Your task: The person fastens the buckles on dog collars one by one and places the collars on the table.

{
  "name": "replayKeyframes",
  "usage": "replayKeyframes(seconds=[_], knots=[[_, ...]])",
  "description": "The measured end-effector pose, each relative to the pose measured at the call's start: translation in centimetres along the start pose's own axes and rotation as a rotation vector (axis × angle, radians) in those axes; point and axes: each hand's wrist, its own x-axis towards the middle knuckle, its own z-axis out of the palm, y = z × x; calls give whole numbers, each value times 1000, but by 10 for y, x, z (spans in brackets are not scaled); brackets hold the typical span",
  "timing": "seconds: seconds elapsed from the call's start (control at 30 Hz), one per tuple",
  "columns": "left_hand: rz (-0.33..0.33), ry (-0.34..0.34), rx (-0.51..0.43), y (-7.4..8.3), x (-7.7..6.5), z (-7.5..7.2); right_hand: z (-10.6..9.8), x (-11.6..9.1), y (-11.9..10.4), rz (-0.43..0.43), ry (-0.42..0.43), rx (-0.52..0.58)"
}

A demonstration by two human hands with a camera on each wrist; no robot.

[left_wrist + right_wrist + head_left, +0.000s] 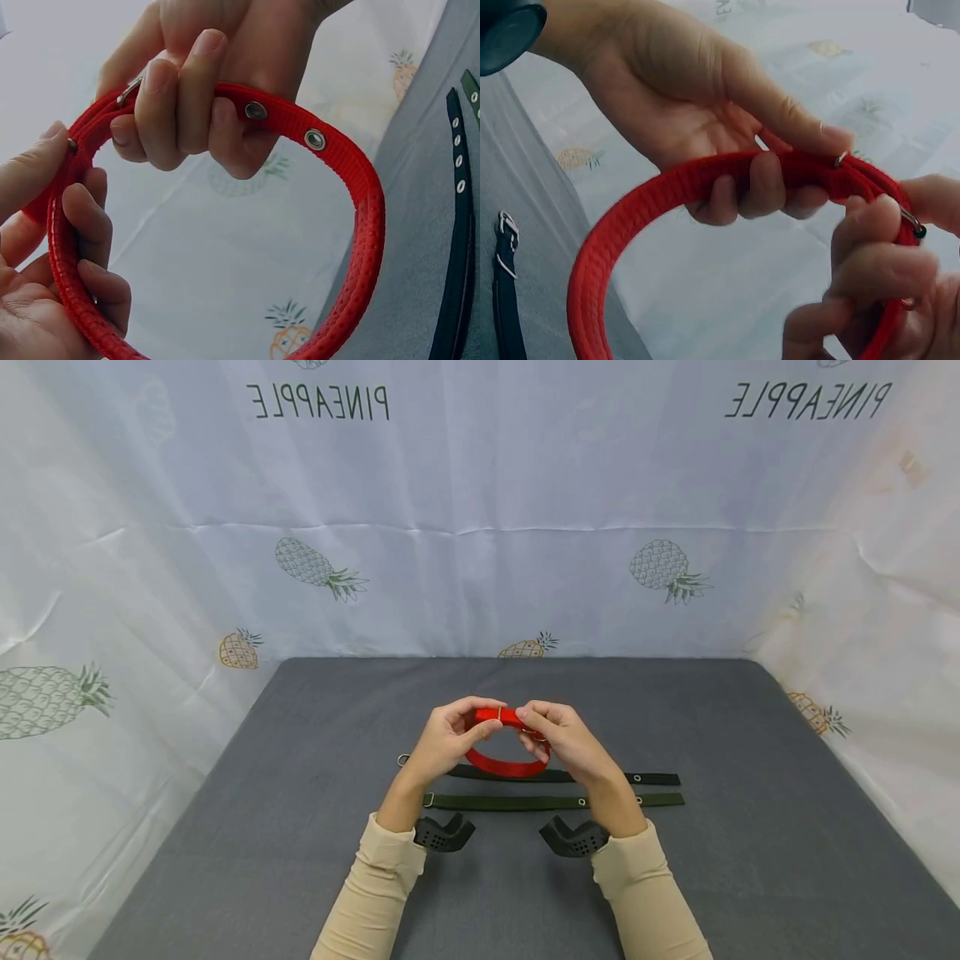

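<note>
A red collar (506,768), bent into a loop, is held up above the table between both hands. My left hand (441,745) pinches its upper band, the thumb beside a small metal loop (840,159) and the fingers curled inside the ring. Close to it, my right hand (572,745) grips the band by the metal buckle (129,91), fingers wrapped round the strap. Two layers of red strap overlap between the hands. Metal eyelets (315,139) show on the band beyond the right fingers. Part of the buckle is covered by fingers.
Behind the hands a black collar (656,778) lies stretched across the grey table (337,718). A dark green collar (510,802) lies parallel, nearer to me. A pineapple-print curtain (480,585) encloses the back and sides. Black camera mounts (446,833) sit at both wrists.
</note>
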Motion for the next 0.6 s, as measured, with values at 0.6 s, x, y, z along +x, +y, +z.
replayKeyframes(seconds=[0.6], knots=[[36, 122, -24, -5, 2, -4, -12, 1, 2, 140, 41, -32]])
